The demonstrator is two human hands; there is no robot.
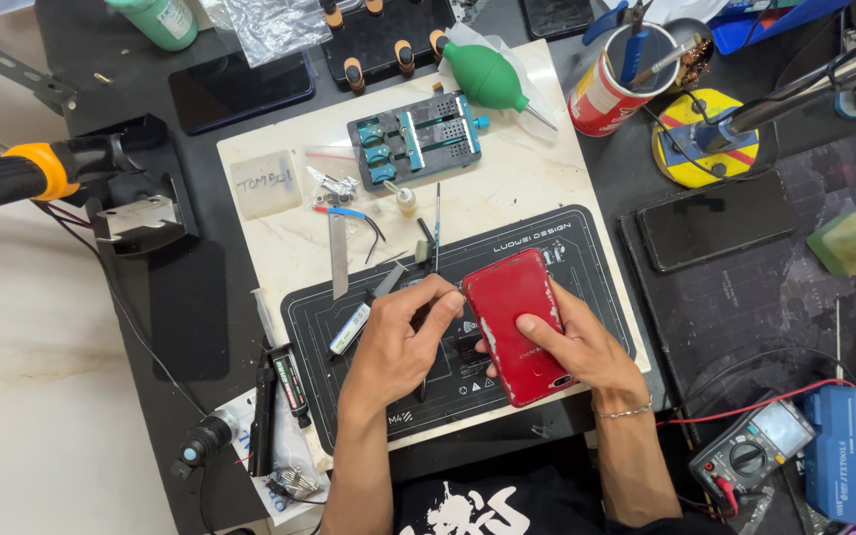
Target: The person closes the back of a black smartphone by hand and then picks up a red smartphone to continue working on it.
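Both forearms reach up from the bottom edge over the black rubber work mat (587, 238) on the surface, the left hand (398, 342) curled with its fingers pinched on a thin dark tool at the top corner of the phone. On the other side, the right hand (577, 347) has its grip clenched around the glossy red rectangular smartphone (512, 317), thumb across the back. It lies tilted, back up, showing worn pale streaks down one side.
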